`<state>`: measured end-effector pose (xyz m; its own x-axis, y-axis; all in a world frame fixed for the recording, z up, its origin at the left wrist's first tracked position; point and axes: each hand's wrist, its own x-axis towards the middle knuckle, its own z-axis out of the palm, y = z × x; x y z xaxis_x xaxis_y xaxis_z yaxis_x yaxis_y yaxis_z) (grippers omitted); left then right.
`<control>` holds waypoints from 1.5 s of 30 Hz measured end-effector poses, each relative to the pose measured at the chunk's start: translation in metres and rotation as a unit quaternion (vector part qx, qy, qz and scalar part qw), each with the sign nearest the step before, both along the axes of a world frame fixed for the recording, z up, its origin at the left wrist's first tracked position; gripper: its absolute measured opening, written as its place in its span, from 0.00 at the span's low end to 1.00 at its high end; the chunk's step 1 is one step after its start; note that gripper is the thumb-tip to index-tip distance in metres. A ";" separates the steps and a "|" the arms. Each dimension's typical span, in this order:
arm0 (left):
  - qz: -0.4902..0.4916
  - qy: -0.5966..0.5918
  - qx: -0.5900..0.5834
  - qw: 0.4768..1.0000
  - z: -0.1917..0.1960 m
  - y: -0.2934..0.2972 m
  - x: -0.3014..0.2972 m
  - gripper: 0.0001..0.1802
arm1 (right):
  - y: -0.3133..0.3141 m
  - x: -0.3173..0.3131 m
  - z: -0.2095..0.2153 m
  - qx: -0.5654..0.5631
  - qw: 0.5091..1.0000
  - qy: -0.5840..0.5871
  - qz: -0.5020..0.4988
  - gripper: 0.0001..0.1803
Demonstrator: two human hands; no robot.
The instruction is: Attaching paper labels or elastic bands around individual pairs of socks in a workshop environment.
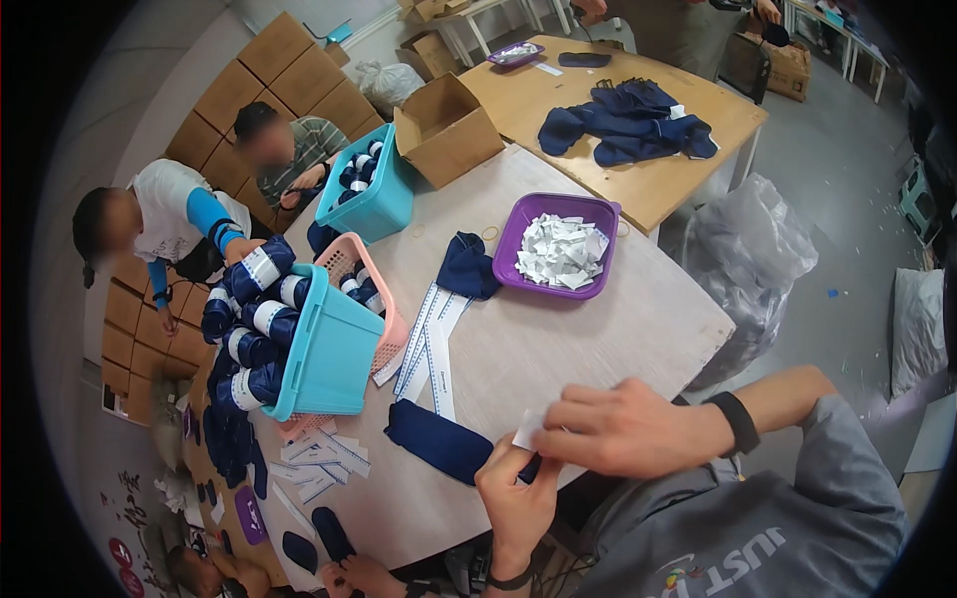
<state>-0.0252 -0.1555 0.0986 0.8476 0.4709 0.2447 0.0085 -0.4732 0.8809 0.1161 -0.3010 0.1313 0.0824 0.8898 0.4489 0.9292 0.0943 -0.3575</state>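
At the near table edge, my left hand (518, 503) has its fingers closed over the end of a folded navy cloth piece (436, 441), which lies flat and extends to the left. My right hand (633, 429) reaches across to it, fingers pinched. A small white slip (527, 431) sits between the two hands, at the right hand's fingertips. Part of the cloth's end is hidden by my fingers. Beyond the hands, a purple tray (609, 214) is filled with many white slips (561, 252). Next to it lies another folded navy cloth (469, 266).
Long printed paper strips (436, 359) lie left of centre. A turquoise basket (334, 349) heaped with banded navy bundles, a pink basket (397, 324), another turquoise basket (389, 209) and a cardboard box (449, 135) stand farther off. Co-workers occupy the left side and far table.
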 end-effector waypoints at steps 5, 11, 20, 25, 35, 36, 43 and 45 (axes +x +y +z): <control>-0.041 -0.016 -0.047 0.998 -0.004 0.004 -0.009 0.13 | 0.013 0.010 0.004 0.033 0.996 0.075 0.043 0.22; -0.007 0.023 -0.121 0.992 0.000 0.009 -0.007 0.13 | 0.009 -0.011 -0.005 -0.173 0.981 0.029 -0.078 0.25; -0.015 -0.028 -0.061 0.998 -0.007 0.001 -0.004 0.14 | 0.014 -0.004 -0.035 -0.120 0.987 0.027 -0.105 0.12; -0.048 -0.059 0.105 0.992 0.001 0.001 -0.001 0.15 | 0.011 -0.001 -0.036 -0.106 0.987 0.040 -0.112 0.11; -0.066 -0.161 0.304 0.937 0.001 -0.003 -0.014 0.11 | 0.003 -0.002 -0.026 -0.082 0.993 0.042 -0.076 0.12; -0.097 -0.168 0.333 0.922 0.001 0.003 -0.018 0.16 | 0.002 -0.003 -0.025 -0.081 0.993 0.045 -0.066 0.12; -0.084 -0.161 0.314 0.932 0.011 -0.002 -0.029 0.07 | -0.001 -0.008 -0.017 -0.059 0.995 0.068 -0.035 0.12; -0.100 -0.230 0.279 0.927 0.022 -0.007 -0.024 0.06 | -0.001 -0.010 -0.015 -0.068 0.995 0.069 -0.027 0.12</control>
<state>-0.0491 -0.1626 0.1209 0.6494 0.0061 0.7604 -0.4451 -0.8077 0.3866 0.1063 -0.3023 0.1167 0.1845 0.9342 0.3053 0.8726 -0.0127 -0.4883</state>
